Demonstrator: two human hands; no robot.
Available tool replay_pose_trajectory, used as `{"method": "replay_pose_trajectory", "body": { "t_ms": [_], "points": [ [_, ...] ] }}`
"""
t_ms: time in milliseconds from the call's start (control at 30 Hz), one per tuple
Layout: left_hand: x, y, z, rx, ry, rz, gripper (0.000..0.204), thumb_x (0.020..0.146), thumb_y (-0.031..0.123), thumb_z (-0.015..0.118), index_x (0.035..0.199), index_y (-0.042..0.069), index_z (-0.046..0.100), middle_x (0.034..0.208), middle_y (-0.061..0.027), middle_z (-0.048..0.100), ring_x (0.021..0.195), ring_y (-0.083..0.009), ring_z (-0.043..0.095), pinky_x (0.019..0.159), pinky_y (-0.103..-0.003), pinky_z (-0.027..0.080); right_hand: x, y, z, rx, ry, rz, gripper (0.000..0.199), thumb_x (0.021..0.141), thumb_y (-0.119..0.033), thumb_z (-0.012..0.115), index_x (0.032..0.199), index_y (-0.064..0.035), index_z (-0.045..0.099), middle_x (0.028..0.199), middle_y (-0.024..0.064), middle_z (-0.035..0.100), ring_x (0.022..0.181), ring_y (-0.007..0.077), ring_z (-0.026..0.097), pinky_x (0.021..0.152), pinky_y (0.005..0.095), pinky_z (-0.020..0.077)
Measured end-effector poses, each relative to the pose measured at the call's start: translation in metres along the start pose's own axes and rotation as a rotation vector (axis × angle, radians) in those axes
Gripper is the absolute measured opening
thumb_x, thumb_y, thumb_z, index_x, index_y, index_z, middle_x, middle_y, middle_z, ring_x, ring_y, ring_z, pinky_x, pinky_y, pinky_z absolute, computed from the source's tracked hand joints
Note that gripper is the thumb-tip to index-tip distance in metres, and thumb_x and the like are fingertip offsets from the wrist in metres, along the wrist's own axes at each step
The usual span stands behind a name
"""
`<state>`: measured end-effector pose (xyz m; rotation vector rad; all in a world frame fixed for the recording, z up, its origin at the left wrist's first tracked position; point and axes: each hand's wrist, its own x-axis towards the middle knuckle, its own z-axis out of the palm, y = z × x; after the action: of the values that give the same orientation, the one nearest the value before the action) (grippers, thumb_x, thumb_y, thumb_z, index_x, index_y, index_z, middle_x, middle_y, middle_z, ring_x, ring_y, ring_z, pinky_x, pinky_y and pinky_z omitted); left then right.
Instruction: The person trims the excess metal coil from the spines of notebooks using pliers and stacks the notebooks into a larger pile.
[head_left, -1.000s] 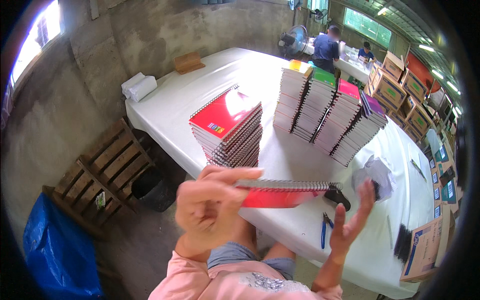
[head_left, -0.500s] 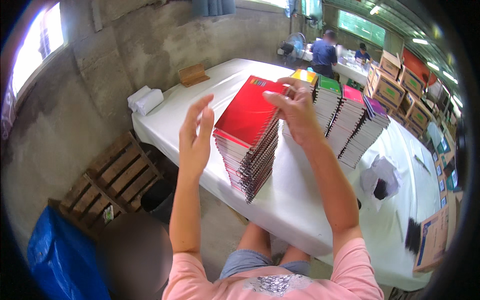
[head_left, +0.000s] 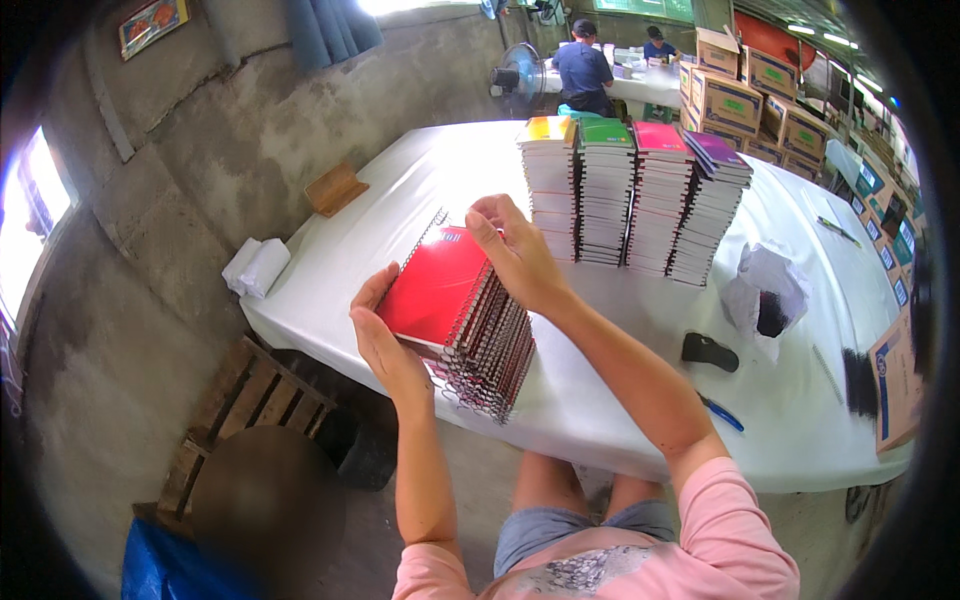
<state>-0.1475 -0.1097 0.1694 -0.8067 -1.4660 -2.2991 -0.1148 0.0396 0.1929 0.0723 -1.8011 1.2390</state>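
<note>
Notebooks (head_left: 445,300), red, stacked near the front edge of the table (head_left: 610,340). My left hand (head_left: 388,335), thumb and fingers apart, flanks them; my right hand (head_left: 515,250) bends at the far corner, fingertip closure unclear. For neat edges, I should press lightly, evenly, sparing the coils (head_left: 497,345).

Below-right of the right fingers (head_left: 498,206), the arm (head_left: 632,372) partly hides blue pliers (head_left: 724,414). Far below-left, the lower edge crops blue sheeting (head_left: 172,566).
</note>
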Motion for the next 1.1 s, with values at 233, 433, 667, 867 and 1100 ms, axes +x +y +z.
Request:
{"method": "replay_pose_trajectory", "body": {
  "t_ms": [233, 433, 667, 867, 1100],
  "points": [
    [-0.003, -0.003, 0.010, 0.080, 0.103, 0.148, 0.059, 0.097, 0.048, 0.028, 0.102, -0.004, 0.055, 0.110, -0.0175, 0.057, 0.103, -0.0236, 0.053, 0.095, -0.035, 0.040, 0.000, -0.003, 0.017, 0.111, 0.173, 0.100, 0.045, 0.094, -0.039, 0.046, 0.095, 0.0043, 0.056, 0.081, 0.0160, 0.060, 0.077, 0.0214, 0.057, 0.073, 0.0328, 0.0445],
    [0.000, -0.008, 0.016, 0.020, 0.144, 0.081, 0.056, 0.097, 0.045, 0.030, 0.098, -0.005, 0.056, 0.106, -0.0195, 0.058, 0.100, -0.0249, 0.055, 0.092, -0.036, 0.043, -0.013, 0.009, 0.021, 0.106, 0.239, -0.044, 0.035, 0.094, -0.027, 0.046, 0.090, 0.0055, 0.058, 0.079, 0.0180, 0.059, 0.074, 0.0247, 0.058, 0.070, 0.0328, 0.0444],
    [-0.002, -0.005, 0.016, 0.083, 0.156, 0.091, 0.051, 0.097, 0.041, 0.034, 0.094, -0.005, 0.056, 0.104, -0.0205, 0.059, 0.097, -0.0250, 0.056, 0.089, -0.037, 0.045, -0.014, 0.009, 0.022, 0.161, 0.254, 0.012, 0.039, 0.097, -0.031, 0.039, 0.092, 0.0036, 0.057, 0.083, 0.0128, 0.058, 0.080, 0.0186, 0.056, 0.076, 0.0292, 0.0425],
    [-0.001, -0.016, 0.011, 0.087, 0.144, 0.130, 0.059, 0.097, 0.048, 0.027, 0.103, -0.005, 0.052, 0.110, -0.0224, 0.056, 0.102, -0.0273, 0.054, 0.094, -0.041, 0.043, -0.017, 0.017, 0.016, 0.078, 0.151, 0.013, 0.038, 0.097, -0.029, 0.035, 0.099, 0.0023, 0.055, 0.086, 0.0116, 0.058, 0.084, 0.0188, 0.055, 0.079, 0.0295, 0.0419],
    [-0.045, -0.063, -0.072, -0.012, 0.306, -0.179, 0.070, 0.093, 0.059, 0.017, 0.129, 0.002, 0.035, 0.131, -0.0170, 0.043, 0.122, -0.0254, 0.040, 0.106, -0.040, 0.026, -0.067, 0.141, -0.070, 0.038, -0.115, 0.535, 0.042, 0.074, -0.002, 0.049, 0.117, -0.0044, 0.050, 0.110, 0.0101, 0.059, 0.106, 0.0239, 0.053, 0.089, 0.0328, 0.0395]
  ]
}}
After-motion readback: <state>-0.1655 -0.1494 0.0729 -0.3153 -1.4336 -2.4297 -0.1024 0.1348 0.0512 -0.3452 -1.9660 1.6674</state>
